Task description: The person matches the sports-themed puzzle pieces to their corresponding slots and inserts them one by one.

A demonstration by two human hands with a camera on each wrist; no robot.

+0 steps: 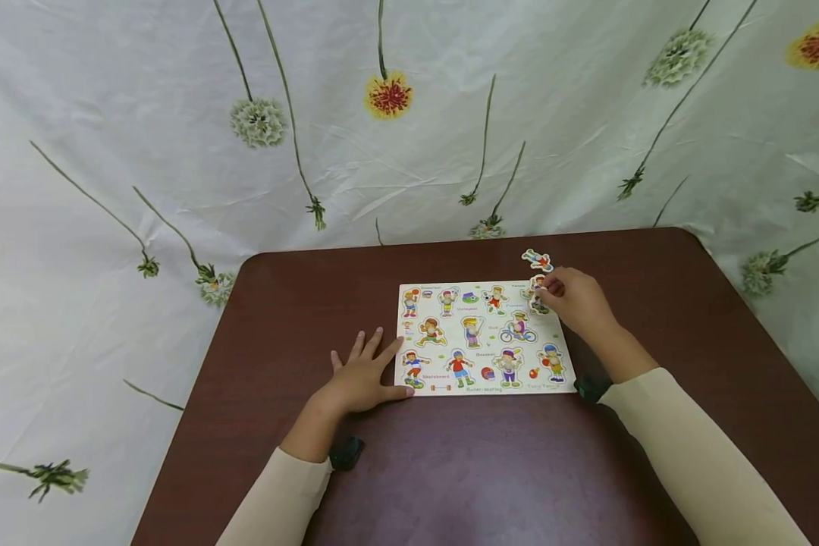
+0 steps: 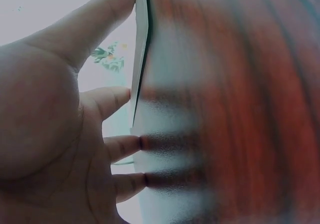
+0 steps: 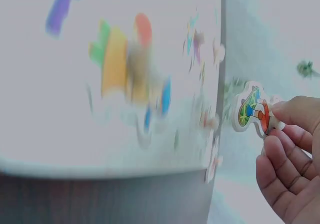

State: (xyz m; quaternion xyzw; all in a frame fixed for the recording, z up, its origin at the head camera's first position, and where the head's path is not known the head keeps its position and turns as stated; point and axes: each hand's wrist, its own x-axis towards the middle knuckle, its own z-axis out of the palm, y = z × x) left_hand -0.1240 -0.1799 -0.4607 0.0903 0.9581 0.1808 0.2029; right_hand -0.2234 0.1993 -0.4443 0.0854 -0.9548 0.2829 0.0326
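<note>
A white wooden puzzle board (image 1: pixel 487 383) printed with sports figures lies on the table. My left hand (image 1: pixel 362 379) rests at its left side with fingers spread, the thumb and index finger against the board's edge. In the left wrist view, the thumb (image 2: pixel 95 22) touches that edge. At the upper right corner, my right hand (image 1: pixel 580 303) pinches a figure-shaped puzzle piece (image 1: pixel 537 296) between thumb and fingers. This piece (image 3: pixel 248 112) shows green, blue and orange in the right wrist view, tilted up and apart from the blurred board surface.
Another cut-out puzzle piece (image 1: pixel 537 260) lies on the dark brown table (image 1: pixel 300 303) just beyond the board. A white cloth with dandelion prints (image 1: pixel 437 152) hangs behind the table's far edge. A small black device (image 1: pixel 346 453) sits at the left wrist.
</note>
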